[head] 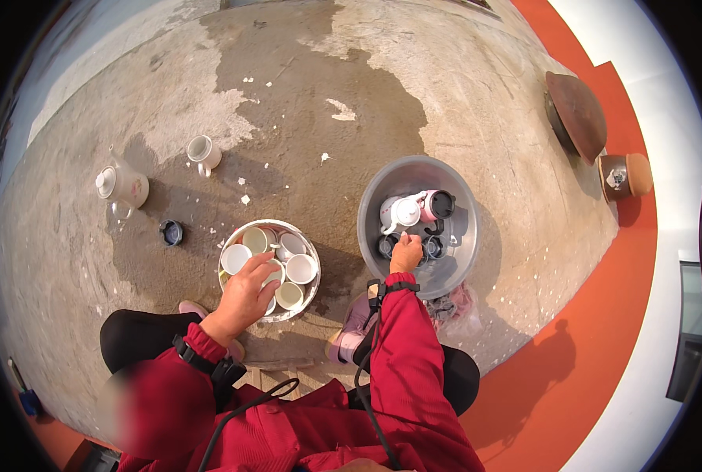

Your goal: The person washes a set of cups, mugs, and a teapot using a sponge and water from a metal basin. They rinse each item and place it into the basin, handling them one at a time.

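My left hand [246, 298], thumb and fingers apart, is over a round white tub [317, 277] packed with several light-coloured cups [301, 269]. One pale cup [276, 272] shows between its thumb and fingers. My right hand [406, 253] reaches into a grey metal basin [466, 259] with its fingers drawn together. Small dark glass cups [435, 246] lie around those fingers; whether one is gripped is hidden. Beyond them in the basin are a white lidded teapot [407, 211] and a pink mug with a black lid [441, 205].
On the wet concrete at left stand a white teapot [128, 186], a white mug [205, 152] and a small dark cup [172, 233]. Cloth in clear plastic [460, 307] lies against the basin. A large brown bowl [578, 118] and a brown jar [616, 177] are by the right wall.
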